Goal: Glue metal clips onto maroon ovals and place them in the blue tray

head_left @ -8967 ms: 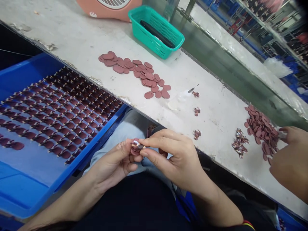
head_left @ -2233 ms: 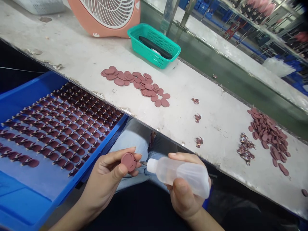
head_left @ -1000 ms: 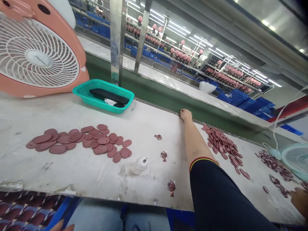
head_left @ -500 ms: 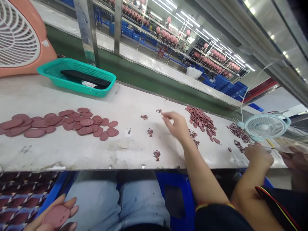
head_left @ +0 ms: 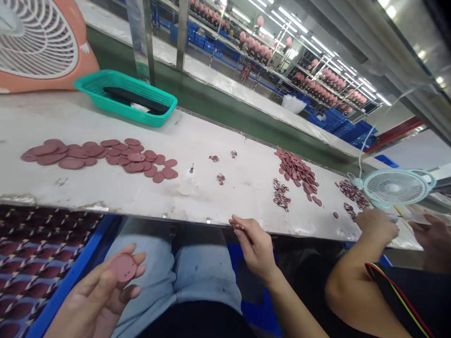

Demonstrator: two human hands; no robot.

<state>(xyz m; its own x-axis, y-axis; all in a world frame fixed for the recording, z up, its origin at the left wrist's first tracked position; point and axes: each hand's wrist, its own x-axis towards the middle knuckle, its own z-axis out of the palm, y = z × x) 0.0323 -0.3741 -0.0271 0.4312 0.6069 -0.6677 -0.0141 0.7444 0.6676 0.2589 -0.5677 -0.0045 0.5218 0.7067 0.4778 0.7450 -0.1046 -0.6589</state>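
My left hand (head_left: 100,293) holds a flat dusky-pink oval disc (head_left: 123,268) with small holes, over the jeans-covered lap. At the table's front edge, my right hand (head_left: 256,246) pinches a small dark-red cluster (head_left: 237,226), partly hidden by the fingers. Beyond it, similar small clusters lie on the white table: one cluster (head_left: 221,179) nearer, another cluster (head_left: 213,158) and a third cluster (head_left: 234,154) farther back. A small translucent bottle (head_left: 188,182) with a thin dark tip stands to their left. Farther left is a spread-out pile of pink oval discs (head_left: 136,157).
A green basket (head_left: 123,77) with a long black object stands behind the discs, beside an orange fan (head_left: 75,70). Smaller ovals (head_left: 298,171) and clusters (head_left: 281,195) lie right. A co-worker's hand (head_left: 377,227) works near a pale-blue fan (head_left: 394,188). Dark-red pieces fill a blue-edged crate (head_left: 38,263).
My right hand has come back from the far clusters to the front edge, and the nearest cluster is gone from the table. My left hand has risen with the disc. The view has shifted.
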